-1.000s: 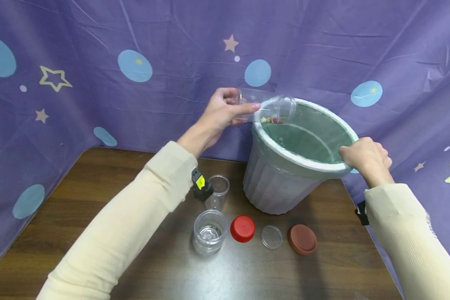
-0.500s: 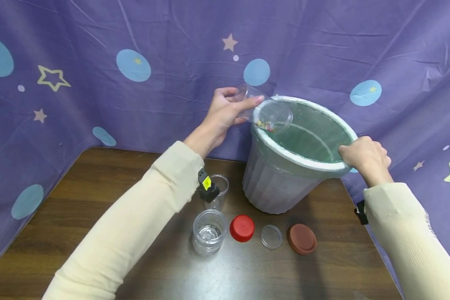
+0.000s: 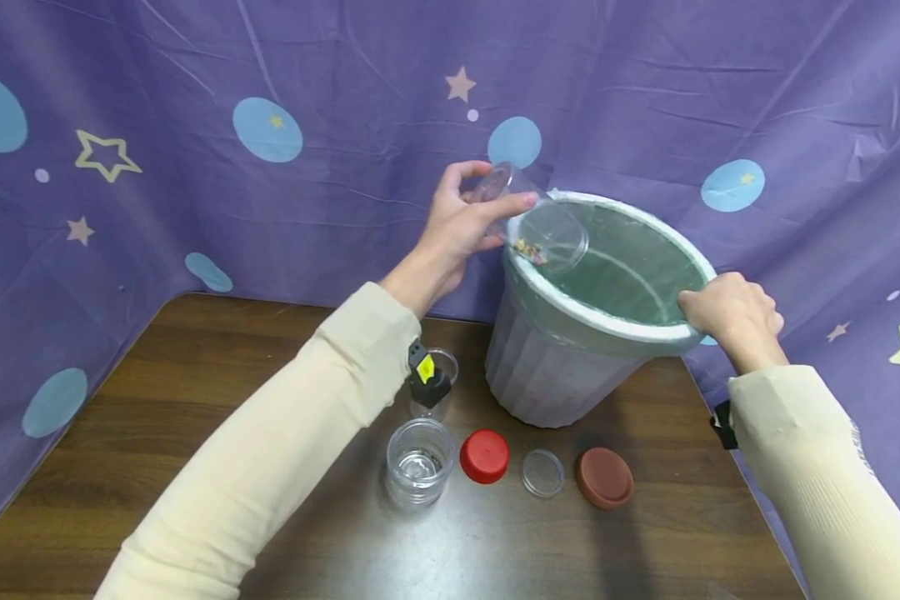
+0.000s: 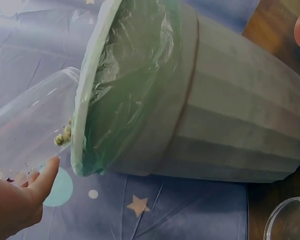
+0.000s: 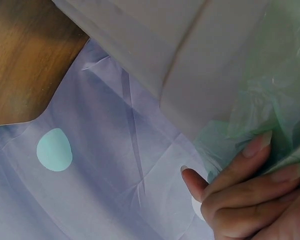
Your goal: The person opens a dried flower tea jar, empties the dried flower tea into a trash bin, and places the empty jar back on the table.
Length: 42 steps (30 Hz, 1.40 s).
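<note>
My left hand (image 3: 453, 221) holds a clear plastic jar (image 3: 558, 225) on its side, its mouth tipped down over the left rim of a bin. Several small dried flower buds (image 3: 528, 250), yellowish and pink, lie inside the jar close to its mouth. In the left wrist view pale buds (image 4: 64, 135) show beside the bin's rim. The grey ribbed bin (image 3: 555, 367) is lined with a thin green bag (image 3: 607, 250). With curled fingers my right hand (image 3: 735, 312) grips the bin's right rim; the right wrist view shows those fingers (image 5: 245, 185) against the liner.
On the wooden table (image 3: 330, 517) stand a clear open jar (image 3: 420, 471) and, partly behind my left wrist camera, another clear jar (image 3: 444, 367). A red lid (image 3: 484, 457), a clear disc lid (image 3: 543, 473) and a brownish-red lid (image 3: 604, 478) lie before the bin. A purple cloth (image 3: 360, 125) hangs behind.
My left hand has moved slightly right and tipped the jar from nearly level to mouth down. The buds have shifted inside it. My right hand stays on the rim.
</note>
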Each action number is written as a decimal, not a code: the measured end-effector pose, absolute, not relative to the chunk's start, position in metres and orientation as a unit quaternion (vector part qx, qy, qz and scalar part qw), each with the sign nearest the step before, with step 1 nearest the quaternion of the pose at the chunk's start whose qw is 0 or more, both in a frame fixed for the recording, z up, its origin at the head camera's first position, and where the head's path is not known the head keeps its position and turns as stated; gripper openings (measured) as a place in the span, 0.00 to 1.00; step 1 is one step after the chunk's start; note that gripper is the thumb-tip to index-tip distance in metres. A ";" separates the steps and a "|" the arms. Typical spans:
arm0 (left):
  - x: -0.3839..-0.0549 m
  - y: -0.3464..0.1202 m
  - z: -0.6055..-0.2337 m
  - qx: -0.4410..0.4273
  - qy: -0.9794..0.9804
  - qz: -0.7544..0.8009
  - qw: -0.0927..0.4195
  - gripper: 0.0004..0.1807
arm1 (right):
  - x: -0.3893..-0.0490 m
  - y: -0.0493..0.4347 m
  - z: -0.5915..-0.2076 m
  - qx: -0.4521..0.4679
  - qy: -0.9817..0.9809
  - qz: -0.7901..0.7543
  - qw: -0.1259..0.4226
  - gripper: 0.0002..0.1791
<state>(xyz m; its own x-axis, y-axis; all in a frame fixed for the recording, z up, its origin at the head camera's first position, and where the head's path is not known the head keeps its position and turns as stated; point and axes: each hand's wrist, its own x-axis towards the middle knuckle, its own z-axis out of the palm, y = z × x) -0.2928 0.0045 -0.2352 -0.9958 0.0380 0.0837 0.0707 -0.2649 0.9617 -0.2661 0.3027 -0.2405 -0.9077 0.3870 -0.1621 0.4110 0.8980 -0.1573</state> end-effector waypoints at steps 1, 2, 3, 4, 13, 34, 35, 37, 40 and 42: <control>-0.293 0.005 -0.235 -0.050 -0.604 -0.795 0.013 0.36 | -0.266 0.303 -0.241 0.205 0.972 -0.095 0.063 0.33; -0.292 0.006 -0.235 -0.056 -0.604 -0.795 0.016 0.36 | -0.266 0.302 -0.241 0.205 0.972 -0.095 0.063 0.33; -0.292 0.007 -0.235 -0.064 -0.604 -0.794 0.020 0.36 | -0.266 0.302 -0.241 0.205 0.972 -0.095 0.063 0.33; -0.292 0.007 -0.235 -0.075 -0.605 -0.792 0.024 0.36 | -0.266 0.302 -0.241 0.205 0.972 -0.095 0.063 0.34; -0.291 0.012 -0.236 -0.144 -0.653 -0.741 0.066 0.38 | -0.265 0.301 -0.240 0.201 0.973 -0.095 0.060 0.33; -0.291 0.015 -0.236 -0.151 -0.631 -0.758 0.065 0.38 | -0.266 0.302 -0.240 0.207 0.972 -0.097 0.060 0.33; -0.291 0.015 -0.236 -0.150 -0.632 -0.757 0.064 0.38 | -0.266 0.302 -0.240 0.207 0.972 -0.096 0.060 0.33; -0.291 0.015 -0.236 -0.142 -0.640 -0.753 0.059 0.39 | -0.266 0.302 -0.240 0.207 0.972 -0.097 0.059 0.33; -0.291 0.015 -0.236 -0.131 -0.656 -0.742 0.055 0.39 | -0.266 0.302 -0.240 0.207 0.972 -0.098 0.058 0.33; -0.292 0.015 -0.236 -0.127 -0.663 -0.736 0.053 0.39 | -0.266 0.302 -0.240 0.208 0.971 -0.100 0.058 0.33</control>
